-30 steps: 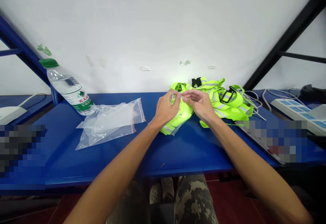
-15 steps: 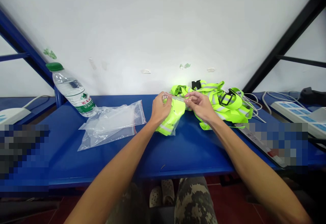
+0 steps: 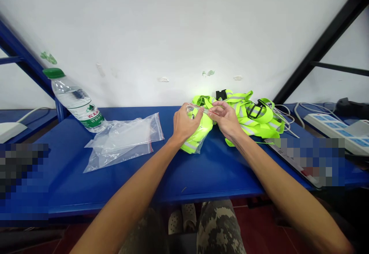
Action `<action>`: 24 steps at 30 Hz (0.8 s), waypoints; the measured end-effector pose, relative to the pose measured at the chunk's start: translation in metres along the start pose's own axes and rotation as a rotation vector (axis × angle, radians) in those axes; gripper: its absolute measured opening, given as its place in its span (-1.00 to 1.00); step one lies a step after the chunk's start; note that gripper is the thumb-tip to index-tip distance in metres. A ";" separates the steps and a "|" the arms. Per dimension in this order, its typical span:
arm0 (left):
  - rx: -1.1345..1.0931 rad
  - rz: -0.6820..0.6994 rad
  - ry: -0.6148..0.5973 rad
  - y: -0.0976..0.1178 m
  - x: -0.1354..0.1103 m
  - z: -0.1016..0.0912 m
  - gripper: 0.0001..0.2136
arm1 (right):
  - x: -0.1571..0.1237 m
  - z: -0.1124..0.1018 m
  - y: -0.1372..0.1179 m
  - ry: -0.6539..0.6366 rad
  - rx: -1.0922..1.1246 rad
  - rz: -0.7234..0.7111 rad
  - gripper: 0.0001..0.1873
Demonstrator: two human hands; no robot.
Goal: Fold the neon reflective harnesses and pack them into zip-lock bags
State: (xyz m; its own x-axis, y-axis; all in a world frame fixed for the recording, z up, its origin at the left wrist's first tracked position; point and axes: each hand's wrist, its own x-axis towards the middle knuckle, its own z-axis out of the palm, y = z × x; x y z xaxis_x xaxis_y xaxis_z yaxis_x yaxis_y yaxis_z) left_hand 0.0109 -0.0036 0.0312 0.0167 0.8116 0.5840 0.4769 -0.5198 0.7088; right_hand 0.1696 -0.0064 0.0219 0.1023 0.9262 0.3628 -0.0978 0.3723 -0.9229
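A clear zip-lock bag [image 3: 196, 146] with a folded neon-yellow reflective strap [image 3: 204, 126] inside is held up between my two hands over the blue table. My left hand [image 3: 185, 122] grips the bag's left side near its red-lined top edge, thumb toward the middle. At the right end of that edge, my right hand [image 3: 226, 119] pinches the plastic between thumb and fingers. Just behind and right of my right hand lies a heap of neon-yellow reflective straps [image 3: 266, 121] with black buckles.
Flat empty zip-lock bags [image 3: 123, 140] lie on the blue table [image 3: 201, 182] to the left, beside a green-capped water bottle [image 3: 77, 102]. On the right are white cables [image 3: 288, 117], a power strip [image 3: 331, 125] and a flat, partly blurred-out object [image 3: 291, 161]. A white wall stands behind.
My left thumb has moved right along the bag's top edge, closer to my right hand. The bag has shifted slightly right, and the whole view has turned a little.
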 end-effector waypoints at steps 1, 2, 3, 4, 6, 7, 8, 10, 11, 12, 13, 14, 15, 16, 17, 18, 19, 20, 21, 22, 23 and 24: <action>-0.024 -0.006 -0.025 -0.002 0.001 0.000 -0.77 | 0.000 0.000 0.001 0.004 -0.031 -0.043 -0.43; -0.053 -0.012 -0.057 -0.005 0.003 0.001 -0.79 | 0.000 0.000 0.003 0.006 -0.057 -0.074 -0.45; -0.083 -0.015 -0.087 -0.008 0.004 0.001 -0.80 | 0.000 0.000 0.004 0.006 -0.074 -0.087 -0.47; -0.111 -0.014 -0.113 -0.010 0.005 0.002 -0.81 | 0.000 0.000 0.005 0.006 -0.081 -0.083 -0.47; -0.152 0.008 -0.144 -0.013 0.005 0.003 -0.82 | 0.000 0.000 0.008 0.011 -0.080 -0.041 -0.48; -0.165 0.026 -0.150 -0.013 0.005 0.004 -0.82 | -0.001 0.000 0.008 0.015 -0.080 -0.022 -0.48; -0.176 0.045 -0.153 -0.013 0.004 0.004 -0.82 | -0.001 0.001 0.009 0.019 -0.084 -0.013 -0.48; -0.193 0.069 -0.156 -0.011 0.003 0.005 -0.83 | -0.001 0.001 0.009 0.021 -0.106 -0.032 -0.49; -0.202 0.070 -0.157 -0.010 0.002 0.005 -0.84 | -0.001 0.001 0.008 0.019 -0.123 -0.056 -0.50; -0.213 0.066 -0.160 -0.010 0.002 0.005 -0.84 | -0.001 0.001 0.008 0.018 -0.143 -0.083 -0.52; -0.224 0.061 -0.161 -0.009 0.001 0.005 -0.85 | -0.002 0.001 0.007 0.015 -0.165 -0.110 -0.55; -0.235 0.054 -0.162 -0.010 0.001 0.005 -0.85 | -0.002 0.001 0.006 0.009 -0.190 -0.135 -0.58; -0.244 0.048 -0.162 -0.010 0.002 0.005 -0.84 | -0.002 0.000 0.006 0.000 -0.216 -0.157 -0.61; -0.250 0.042 -0.160 -0.011 0.002 0.005 -0.83 | -0.003 0.000 0.005 -0.010 -0.240 -0.176 -0.64; -0.255 0.035 -0.156 -0.012 0.002 0.005 -0.83 | -0.003 0.000 0.004 -0.019 -0.263 -0.192 -0.66; -0.261 0.028 -0.150 -0.012 0.003 0.005 -0.83 | -0.004 0.000 0.004 -0.026 -0.282 -0.206 -0.68; -0.273 0.014 -0.147 -0.013 0.003 0.005 -0.82 | -0.004 0.000 0.003 -0.028 -0.298 -0.215 -0.69; -0.294 -0.011 -0.146 -0.014 0.004 0.005 -0.82 | -0.004 0.000 0.003 -0.026 -0.307 -0.221 -0.70; -0.325 -0.047 -0.149 -0.014 0.005 0.005 -0.82 | -0.005 0.000 0.002 -0.023 -0.312 -0.223 -0.70; -0.364 -0.092 -0.158 -0.015 0.005 0.004 -0.81 | -0.005 0.000 0.001 -0.019 -0.313 -0.223 -0.71; -0.406 -0.137 -0.175 -0.016 0.006 0.004 -0.80 | -0.005 0.000 0.000 -0.017 -0.312 -0.221 -0.71; -0.445 -0.174 -0.196 -0.017 0.007 0.003 -0.80 | -0.005 0.000 -0.001 -0.017 -0.309 -0.219 -0.71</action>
State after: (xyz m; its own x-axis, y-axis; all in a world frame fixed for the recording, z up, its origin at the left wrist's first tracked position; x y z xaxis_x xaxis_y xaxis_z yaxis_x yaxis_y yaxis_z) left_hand 0.0057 0.0120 0.0219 0.1551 0.9089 0.3872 0.0680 -0.4008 0.9136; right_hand 0.1692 -0.0116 0.0205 0.0707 0.8284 0.5557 0.2280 0.5290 -0.8174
